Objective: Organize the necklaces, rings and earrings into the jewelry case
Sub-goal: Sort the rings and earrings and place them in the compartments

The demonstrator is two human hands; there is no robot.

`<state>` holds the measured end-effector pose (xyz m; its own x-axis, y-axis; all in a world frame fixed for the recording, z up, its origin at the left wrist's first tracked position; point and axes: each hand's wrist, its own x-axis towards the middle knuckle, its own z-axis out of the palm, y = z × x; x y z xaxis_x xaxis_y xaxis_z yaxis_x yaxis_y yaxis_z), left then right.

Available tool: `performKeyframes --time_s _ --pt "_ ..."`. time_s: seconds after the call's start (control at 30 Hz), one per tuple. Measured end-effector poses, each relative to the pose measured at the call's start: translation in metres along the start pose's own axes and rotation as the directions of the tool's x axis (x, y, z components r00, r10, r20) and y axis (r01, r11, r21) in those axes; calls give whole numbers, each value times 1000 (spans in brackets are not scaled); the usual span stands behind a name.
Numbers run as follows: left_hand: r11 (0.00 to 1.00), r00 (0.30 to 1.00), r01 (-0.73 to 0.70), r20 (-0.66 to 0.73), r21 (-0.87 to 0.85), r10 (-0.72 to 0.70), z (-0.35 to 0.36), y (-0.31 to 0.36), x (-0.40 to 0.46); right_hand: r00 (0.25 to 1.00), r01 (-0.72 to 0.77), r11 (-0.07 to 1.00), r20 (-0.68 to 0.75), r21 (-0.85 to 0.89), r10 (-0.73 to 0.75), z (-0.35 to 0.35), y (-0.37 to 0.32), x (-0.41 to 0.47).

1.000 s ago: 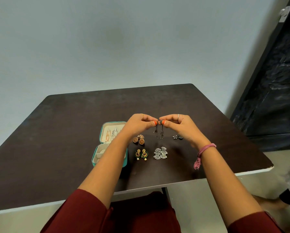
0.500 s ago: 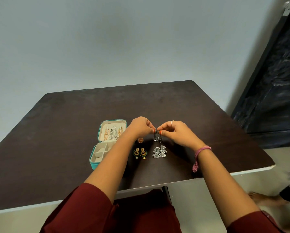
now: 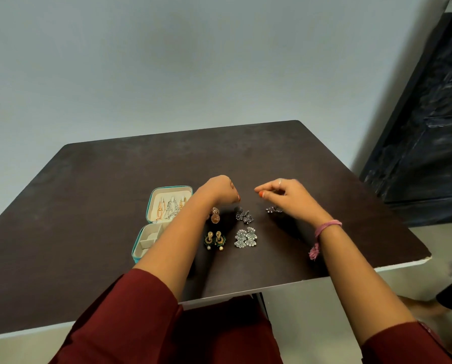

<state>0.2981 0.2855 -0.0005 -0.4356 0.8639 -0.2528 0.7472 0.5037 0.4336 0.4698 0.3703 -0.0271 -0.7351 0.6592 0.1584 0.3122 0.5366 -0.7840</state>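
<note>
The teal jewelry case (image 3: 167,190) lies open left of centre, with necklaces hanging in its lid and a divided tray (image 3: 147,241) nearest me. A pair of dark silver earrings (image 3: 243,215) lies on the table between my hands. My left hand (image 3: 219,190) hovers just above and left of them, fingers loosely curled and holding nothing. My right hand (image 3: 282,195) hovers to their right, fingers relaxed and empty. Small dark rings (image 3: 273,209) peek out under my right hand. Orange round earrings (image 3: 215,216), green-gold earrings (image 3: 215,239) and silver fan earrings (image 3: 246,237) lie nearby.
The dark brown table (image 3: 88,206) ends close to me and at the right edge. A black cabinet (image 3: 429,127) stands to the right. Another person's foot (image 3: 429,303) shows on the floor at lower right.
Both hands pinched the dark silver earrings in the air, lowered them to the table, let go and moved apart. The earrings now lie on the table.
</note>
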Motion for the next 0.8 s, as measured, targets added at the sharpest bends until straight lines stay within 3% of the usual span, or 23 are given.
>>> performKeyframes --time_s 0.17,0.3,0.4,0.53,0.63,0.8 --pt "984 993 -74 -103 -165 57 4 17 10 967 -8 973 -248 229 66 -20 24 7" --pt "959 985 -118 -152 -257 80 14 29 21 941 -41 949 -309 311 141 -23 43 9" --pt "955 983 -141 -151 -262 103 23 34 29 935 -70 952 -313 299 167 -15 57 5" --pt "932 949 -300 -161 -202 271 33 44 31 944 -70 953 -290 295 160 -16 60 -2" --pt "926 921 -373 -140 -55 363 38 48 32 968 -85 962 -207 259 142 -20 57 -13" --pt "919 918 -389 -54 68 392 36 44 36 993 -1 1000 -122 26 4 -14 53 -34"
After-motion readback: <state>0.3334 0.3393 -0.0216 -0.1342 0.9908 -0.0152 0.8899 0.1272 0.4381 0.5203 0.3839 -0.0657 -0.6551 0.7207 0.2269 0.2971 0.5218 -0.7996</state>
